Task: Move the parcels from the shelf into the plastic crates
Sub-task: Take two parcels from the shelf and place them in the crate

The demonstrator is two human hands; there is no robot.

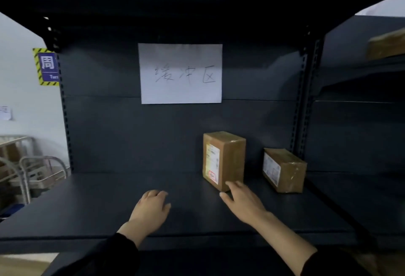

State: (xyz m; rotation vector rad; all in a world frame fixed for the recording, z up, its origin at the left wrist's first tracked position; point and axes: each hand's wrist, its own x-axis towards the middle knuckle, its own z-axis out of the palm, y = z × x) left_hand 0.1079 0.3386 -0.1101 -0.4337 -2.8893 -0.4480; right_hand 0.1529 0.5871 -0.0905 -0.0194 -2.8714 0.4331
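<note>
Taped cardboard parcel (pixel 223 160) at open right hand (pixel 243 202)

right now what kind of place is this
Probably a parcel storeroom or sorting area: dark metal shelving, two taped cardboard parcels with shipping labels, and a handwritten paper sign on the back panel.

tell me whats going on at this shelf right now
A person is reaching both hands into a dark metal shelf that holds two brown taped parcels. The right hand is open, its fingers at the lower front corner of the taller parcel, which stands upright; it is not yet gripped. The left hand hovers open over bare shelf, holding nothing. The smaller parcel sits apart to the right, untouched. A handwritten paper sign hangs on the back panel. No crates are in view.
</note>
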